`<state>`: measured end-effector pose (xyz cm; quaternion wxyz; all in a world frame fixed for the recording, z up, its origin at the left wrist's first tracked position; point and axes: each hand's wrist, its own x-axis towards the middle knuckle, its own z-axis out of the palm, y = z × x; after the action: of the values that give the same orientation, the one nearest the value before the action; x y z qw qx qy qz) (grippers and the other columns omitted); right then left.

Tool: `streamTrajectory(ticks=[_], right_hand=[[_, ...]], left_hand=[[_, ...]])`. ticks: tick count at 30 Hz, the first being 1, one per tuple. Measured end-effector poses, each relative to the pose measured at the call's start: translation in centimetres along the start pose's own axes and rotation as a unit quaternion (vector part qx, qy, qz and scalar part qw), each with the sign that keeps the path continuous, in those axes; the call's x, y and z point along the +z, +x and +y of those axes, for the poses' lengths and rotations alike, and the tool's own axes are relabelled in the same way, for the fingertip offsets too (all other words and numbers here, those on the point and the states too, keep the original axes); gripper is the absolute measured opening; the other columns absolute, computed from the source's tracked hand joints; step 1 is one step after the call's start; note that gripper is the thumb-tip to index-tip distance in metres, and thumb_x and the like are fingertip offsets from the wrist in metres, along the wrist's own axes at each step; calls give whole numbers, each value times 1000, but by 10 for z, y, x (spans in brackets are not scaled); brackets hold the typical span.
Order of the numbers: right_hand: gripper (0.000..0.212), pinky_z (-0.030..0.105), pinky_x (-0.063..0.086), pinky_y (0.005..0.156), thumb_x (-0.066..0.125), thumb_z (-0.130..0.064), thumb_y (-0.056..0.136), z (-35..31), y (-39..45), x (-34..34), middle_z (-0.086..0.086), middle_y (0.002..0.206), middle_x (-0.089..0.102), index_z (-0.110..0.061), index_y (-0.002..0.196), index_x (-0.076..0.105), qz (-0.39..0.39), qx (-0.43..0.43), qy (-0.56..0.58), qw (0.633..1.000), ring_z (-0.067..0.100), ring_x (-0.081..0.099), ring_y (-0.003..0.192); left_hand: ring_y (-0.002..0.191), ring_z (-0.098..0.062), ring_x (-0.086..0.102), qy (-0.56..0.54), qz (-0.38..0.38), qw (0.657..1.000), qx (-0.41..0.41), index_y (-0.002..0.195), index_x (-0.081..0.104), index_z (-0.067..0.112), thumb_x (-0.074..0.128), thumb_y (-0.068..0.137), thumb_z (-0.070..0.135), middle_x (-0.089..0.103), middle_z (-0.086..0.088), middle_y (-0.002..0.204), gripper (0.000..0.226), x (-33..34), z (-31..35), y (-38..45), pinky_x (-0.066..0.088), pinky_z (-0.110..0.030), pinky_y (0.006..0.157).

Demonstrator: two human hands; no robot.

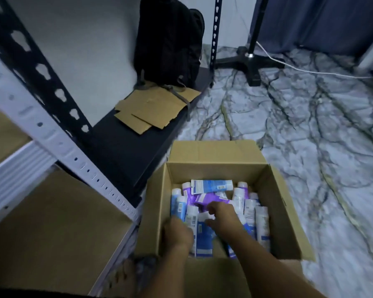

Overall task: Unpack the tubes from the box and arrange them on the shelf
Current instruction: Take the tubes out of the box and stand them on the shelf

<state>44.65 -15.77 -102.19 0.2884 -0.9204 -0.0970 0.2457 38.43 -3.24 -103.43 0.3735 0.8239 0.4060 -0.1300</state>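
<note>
Blue tube (211,186) flat, cap right, atop pile.

Storeroom: metal shelving (58,145), stock box (213,171).

Left hand (178,232): reaches down from the lower edge of the view, palm down, fingers curled out of sight; whether they grip anything cannot be told.
Right hand (221,217): forearm angled in from the lower right, fingers (211,208) bent downward, blurred.

Left hand (178,232) fingertips buried among tubes (202,231); labels too blurred to read.
</note>
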Motion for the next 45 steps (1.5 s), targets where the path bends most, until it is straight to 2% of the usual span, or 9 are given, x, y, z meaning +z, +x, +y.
streamTrajectory(ticks=[6,12,18,24,29,32,36,40,45], right_hand=[[80,37,53,92,91,-31,59,10,10,37,3,118,60,-17,124,47,-25,157,33,987,23,60,112],[128,42,46,104,88,-14,67,13,10,52,11,141,45,-11,154,-5,-60,223,100,968,29,45,133],[82,38,49,101,79,-8,74,25,1,34,9,135,50,-12,141,33,-50,191,23,980,26,51,125],[23,25,56,58,84,-16,67,30,-23,0,2,77,68,-15,79,64,67,169,103,978,13,67,69],[19,12,39,52,77,-16,71,25,-46,-35,-3,56,62,-16,60,62,228,83,157,957,8,57,55],[6,29,51,62,77,-19,73,17,-61,-52,1,66,68,-16,73,72,261,41,206,942,18,65,66],[14,35,56,68,85,-17,71,-2,-80,-78,0,73,73,-19,75,72,270,-12,283,920,19,70,73],[33,21,47,56,89,-13,67,-33,-97,-109,-14,52,59,-19,58,57,258,-71,322,908,3,53,50],[21,50,59,80,87,-13,68,-82,-119,-145,3,82,78,-9,84,75,224,-150,341,901,21,75,82]], left_hand=[[115,-33,63,49,-5,998,-39,123,60,0,64,86,7,65,-19,125,38,18,-1,26,51,-35,88],[106,-31,67,-12,5,999,-41,120,54,7,81,76,7,65,-15,121,51,18,-8,29,59,-38,81],[94,-24,69,-76,-37,996,-30,117,58,9,91,64,26,68,-10,111,65,19,0,15,59,-32,68],[77,-17,64,-187,64,980,19,87,62,22,90,63,6,67,3,86,40,0,11,-7,51,-25,61],[70,-19,71,-293,111,947,73,75,68,16,85,69,4,74,0,73,21,-26,19,-26,60,-38,65],[75,-15,73,-304,116,936,136,83,74,18,83,74,9,75,5,76,16,-45,24,-41,61,-38,67],[79,-12,74,-353,84,911,195,82,76,21,83,73,6,77,6,77,19,-76,41,-64,59,-31,72],[72,-4,72,-372,89,886,261,83,77,14,84,72,3,76,6,76,17,-122,66,-96,53,-13,64],[79,-7,73,-358,110,865,334,85,77,21,84,73,8,77,8,80,18,-184,90,-133,57,-23,73]])
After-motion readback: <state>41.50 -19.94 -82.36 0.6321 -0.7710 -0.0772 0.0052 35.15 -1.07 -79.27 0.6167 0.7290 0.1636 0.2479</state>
